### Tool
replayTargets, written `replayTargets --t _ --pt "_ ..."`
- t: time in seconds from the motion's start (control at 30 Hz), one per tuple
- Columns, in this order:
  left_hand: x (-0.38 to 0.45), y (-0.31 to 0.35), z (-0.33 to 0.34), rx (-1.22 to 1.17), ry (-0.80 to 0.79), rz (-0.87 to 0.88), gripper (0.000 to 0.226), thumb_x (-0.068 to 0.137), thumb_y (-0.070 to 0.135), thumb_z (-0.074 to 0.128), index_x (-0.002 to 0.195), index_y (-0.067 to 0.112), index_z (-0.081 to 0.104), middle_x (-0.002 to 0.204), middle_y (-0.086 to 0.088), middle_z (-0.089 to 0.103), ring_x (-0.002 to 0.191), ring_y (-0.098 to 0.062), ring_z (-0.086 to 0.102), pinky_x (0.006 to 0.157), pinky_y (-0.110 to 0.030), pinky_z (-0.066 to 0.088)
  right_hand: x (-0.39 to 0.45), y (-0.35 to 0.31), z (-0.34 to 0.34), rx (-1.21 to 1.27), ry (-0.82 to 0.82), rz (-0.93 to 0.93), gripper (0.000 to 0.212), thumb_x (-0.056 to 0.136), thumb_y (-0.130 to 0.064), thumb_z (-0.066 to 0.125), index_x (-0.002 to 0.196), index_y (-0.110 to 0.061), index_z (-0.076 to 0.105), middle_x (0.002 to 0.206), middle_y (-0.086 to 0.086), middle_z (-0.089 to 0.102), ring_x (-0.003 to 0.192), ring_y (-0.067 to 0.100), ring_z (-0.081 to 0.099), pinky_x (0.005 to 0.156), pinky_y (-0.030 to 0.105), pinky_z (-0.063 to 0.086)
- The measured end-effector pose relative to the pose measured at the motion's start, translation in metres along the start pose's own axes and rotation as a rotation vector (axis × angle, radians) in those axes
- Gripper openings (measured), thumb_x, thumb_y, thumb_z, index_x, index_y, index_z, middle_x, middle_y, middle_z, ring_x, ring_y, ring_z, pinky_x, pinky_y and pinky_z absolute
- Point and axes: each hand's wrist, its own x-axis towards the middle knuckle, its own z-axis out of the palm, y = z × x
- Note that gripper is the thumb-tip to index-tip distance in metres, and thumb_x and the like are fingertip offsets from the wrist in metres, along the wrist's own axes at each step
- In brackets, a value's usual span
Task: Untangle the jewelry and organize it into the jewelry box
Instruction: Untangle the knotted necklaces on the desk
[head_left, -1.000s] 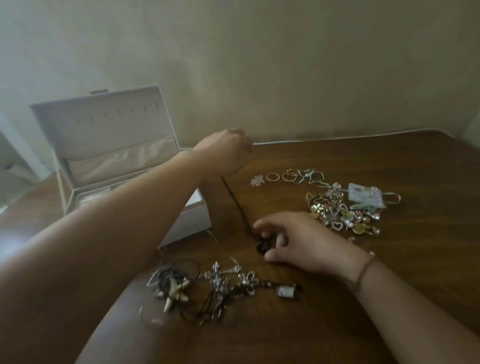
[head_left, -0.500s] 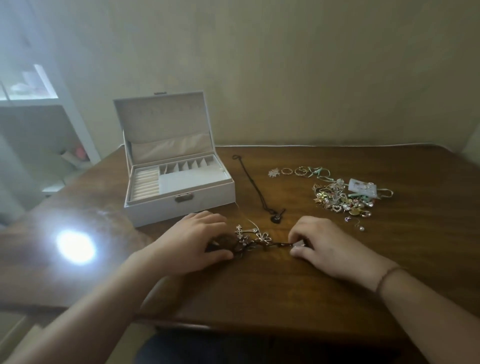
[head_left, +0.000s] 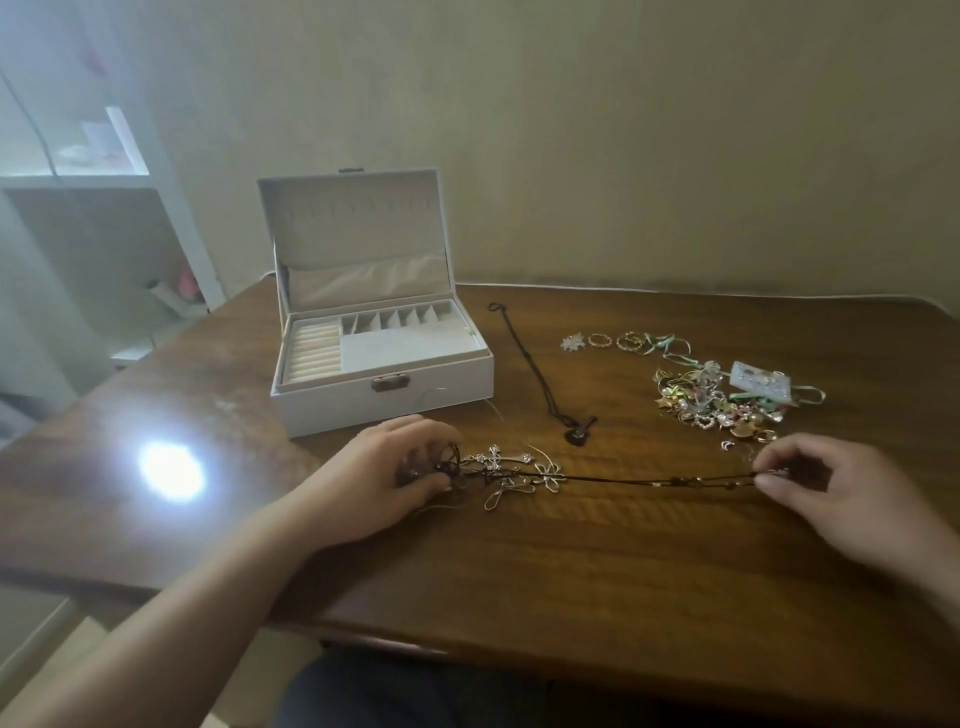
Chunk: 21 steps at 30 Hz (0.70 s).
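A white jewelry box (head_left: 332, 410) stands open on the wooden table (head_left: 571, 571), lid upright, its compartments showing. In front of it lies a tangle of necklaces (head_left: 506, 470) with silver cross and flower pendants. My left hand (head_left: 395, 473) holds down the tangle's left end with curled fingers. My right hand (head_left: 826, 483) pinches the end of a thin dark cord (head_left: 649, 479) stretched taut from the tangle to the right. A black necklace (head_left: 540, 374) with a dark pendant lies straight beside the box.
A heap of small earrings and charms (head_left: 717, 402) with a card of studs (head_left: 761, 382) sits at the right back. A few rings and a star brooch (head_left: 608, 341) lie in a row behind it. A bright glare (head_left: 169, 470) marks the table's left. Shelves (head_left: 104, 234) stand at left.
My left hand left the black necklace laid by the box and came down onto the tangle. My right hand took the cord's end and drew it out to the right.
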Motion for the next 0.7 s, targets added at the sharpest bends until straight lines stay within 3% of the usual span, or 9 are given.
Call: replayTargets --t 0.13,0.2,0.27,0.33,0.4,0.5,0.6,0.7 --pt "-0.003 -0.009 -0.005 -0.110 0.082 -0.019 0.023 0.088 0.015 0.072 0.099 0.035 0.068 0.084 0.017 0.063 0.072 -0.012 0.060 0.064 -0.019 0.049 0.000 0.001 0.003 -0.129 -0.068 0.002 0.025 0.084 -0.014 0.074 0.078 -0.036 0.065 0.090 -0.014 0.064 0.083 0.004 0.055 0.063 0.026 0.039" --pt "-0.004 -0.010 -0.008 -0.158 0.134 -0.042 0.028 0.087 0.011 0.074 0.090 0.038 0.067 0.081 0.020 0.063 0.069 -0.007 0.058 0.063 -0.013 0.043 0.001 -0.008 0.003 -0.240 -0.148 -0.006 0.029 0.084 -0.016 0.074 0.082 -0.042 0.061 0.100 -0.015 0.064 0.090 0.005 0.054 0.073 0.026 0.044" --pt "-0.002 -0.006 -0.009 -0.215 0.157 -0.051 0.022 0.088 0.017 0.073 0.086 0.038 0.065 0.078 0.019 0.063 0.069 -0.006 0.057 0.064 -0.013 0.042 0.004 -0.028 0.005 -0.350 -0.129 -0.140 0.031 0.083 -0.021 0.073 0.095 -0.046 0.058 0.113 -0.021 0.055 0.107 0.005 0.045 0.091 0.030 0.039" --pt "0.003 -0.001 -0.007 -0.313 0.177 -0.028 0.005 0.087 0.029 0.066 0.085 0.033 0.064 0.083 0.013 0.062 0.072 -0.009 0.058 0.066 -0.016 0.044 0.005 -0.065 0.017 -0.286 -0.104 -0.323 0.031 0.083 -0.027 0.072 0.106 -0.044 0.060 0.112 -0.023 0.050 0.111 0.002 0.039 0.095 0.030 0.031" --pt "0.008 0.004 -0.004 -0.471 0.241 -0.047 0.004 0.085 0.033 0.060 0.086 0.033 0.064 0.091 0.004 0.064 0.071 -0.010 0.061 0.064 -0.020 0.049 0.006 -0.104 0.041 -0.237 -0.243 -0.451 0.029 0.085 -0.035 0.070 0.112 -0.043 0.062 0.110 -0.026 0.052 0.107 -0.002 0.045 0.095 0.026 0.036" --pt "0.015 0.011 -0.004 -0.676 0.325 -0.074 0.009 0.085 0.030 0.058 0.089 0.027 0.066 0.090 -0.008 0.068 0.074 -0.015 0.064 0.066 -0.026 0.053 0.014 -0.134 0.083 -0.305 -0.398 -0.479 0.033 0.089 -0.042 0.066 0.121 -0.040 0.059 0.115 -0.022 0.053 0.108 0.001 0.048 0.095 0.029 0.046" --pt "0.018 0.011 -0.010 -0.725 0.351 -0.068 0.011 0.086 0.027 0.059 0.089 0.018 0.064 0.077 0.000 0.063 0.072 -0.015 0.060 0.069 -0.025 0.051 0.024 -0.139 0.099 -0.416 -0.399 -0.467 0.018 0.091 -0.043 0.063 0.108 -0.039 0.060 0.112 -0.018 0.052 0.109 0.008 0.050 0.089 0.032 0.048" --pt "0.019 0.007 -0.014 -0.707 0.379 -0.126 0.008 0.086 0.021 0.061 0.088 0.014 0.063 0.072 0.008 0.060 0.069 -0.006 0.057 0.067 -0.019 0.049 0.028 -0.129 0.101 -0.286 -0.419 -0.482 0.008 0.090 -0.038 0.066 0.090 -0.038 0.057 0.101 -0.018 0.054 0.096 0.001 0.050 0.083 0.022 0.043"
